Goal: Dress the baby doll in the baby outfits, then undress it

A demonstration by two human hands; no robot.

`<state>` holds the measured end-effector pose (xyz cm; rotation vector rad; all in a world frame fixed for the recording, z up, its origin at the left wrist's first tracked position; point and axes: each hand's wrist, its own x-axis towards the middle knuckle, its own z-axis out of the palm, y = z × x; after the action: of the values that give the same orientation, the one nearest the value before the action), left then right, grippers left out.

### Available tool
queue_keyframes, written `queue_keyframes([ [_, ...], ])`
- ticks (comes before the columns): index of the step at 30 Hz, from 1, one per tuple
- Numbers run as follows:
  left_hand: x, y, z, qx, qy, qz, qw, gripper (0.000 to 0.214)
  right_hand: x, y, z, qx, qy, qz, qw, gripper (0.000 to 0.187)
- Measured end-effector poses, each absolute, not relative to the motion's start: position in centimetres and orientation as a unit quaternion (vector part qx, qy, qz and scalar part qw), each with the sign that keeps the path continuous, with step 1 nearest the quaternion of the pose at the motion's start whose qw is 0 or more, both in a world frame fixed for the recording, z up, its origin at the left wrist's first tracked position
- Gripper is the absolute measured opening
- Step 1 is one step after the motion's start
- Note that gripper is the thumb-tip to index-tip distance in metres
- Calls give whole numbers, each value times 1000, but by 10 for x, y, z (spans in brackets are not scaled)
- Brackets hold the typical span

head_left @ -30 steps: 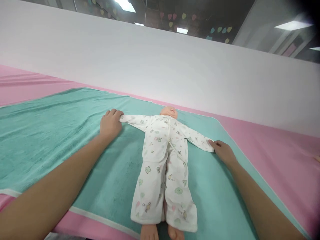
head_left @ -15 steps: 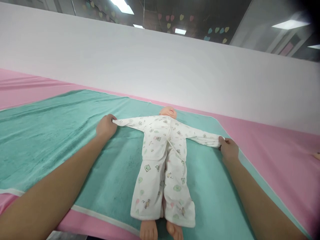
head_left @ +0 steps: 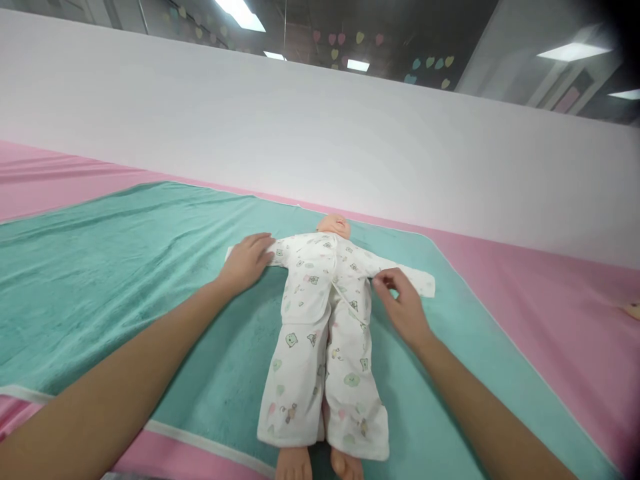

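Observation:
A baby doll (head_left: 334,225) lies on its back, head toward the wall, feet toward me. It wears a white printed wrap top (head_left: 307,287) and matching trousers (head_left: 295,380). Both sleeves spread out sideways. My left hand (head_left: 247,260) rests over the sleeve on the left, fingers extended and hiding part of it; the cuff peeks out beyond the wrist. Beside the armpit on the right, my right hand (head_left: 400,297) hovers at the lower edge of the other sleeve (head_left: 420,279), thumb and fingers curved with a gap between them. No cloth shows gripped in either hand.
Under the doll is a green blanket (head_left: 210,360) with a pale border, spread over a pink sheet (head_left: 560,313). A white wall panel (head_left: 300,140) runs along the far side, with dark glass above. Part of a pale object (head_left: 633,310) shows at the right edge.
Both hands have let go of the sleeve cuffs and moved inward toward the doll's torso. The sleeves stay spread, the right one lying a little looser.

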<state>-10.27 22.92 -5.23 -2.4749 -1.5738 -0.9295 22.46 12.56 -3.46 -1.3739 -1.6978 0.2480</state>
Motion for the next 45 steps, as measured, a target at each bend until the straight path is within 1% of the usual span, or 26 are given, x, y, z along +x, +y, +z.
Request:
queue_keyframes([
  [3,-97,230,-59,-834,-489,-256,13,42,196,113,-35,-495,-756,76,421,20],
  [6,-100,234,-60,-822,-508,-256,-7,38,186,110,-38,-474,-784,45,399,24],
  [10,-104,235,-57,-807,-527,-262,-46,36,185,111,-42,-468,-794,64,383,33],
  [14,-101,233,-56,-803,-536,-259,-38,36,184,111,-38,-453,-820,88,339,35],
  [16,-100,232,-57,-802,-539,-255,-28,37,184,117,-33,-460,-806,98,358,34],
  [18,-99,233,-58,-803,-539,-254,-21,36,183,131,-27,-480,-773,110,400,33],
  [21,-100,235,-60,-806,-532,-259,-15,36,175,162,-19,-503,-736,85,446,34],
  [23,-101,236,-60,-806,-532,-261,-15,36,166,182,-14,-505,-747,44,430,32],
  [27,-101,235,-58,-800,-547,-246,-29,36,153,200,-7,-515,-783,4,350,33],
  [33,-99,233,-54,-795,-553,-246,-40,36,159,197,-6,-542,-792,42,277,35],
  [38,-99,232,-53,-792,-554,-253,-50,35,163,193,-11,-538,-798,38,268,37],
  [45,-101,234,-56,-793,-548,-260,-47,35,162,190,-14,-530,-793,16,299,37],
])
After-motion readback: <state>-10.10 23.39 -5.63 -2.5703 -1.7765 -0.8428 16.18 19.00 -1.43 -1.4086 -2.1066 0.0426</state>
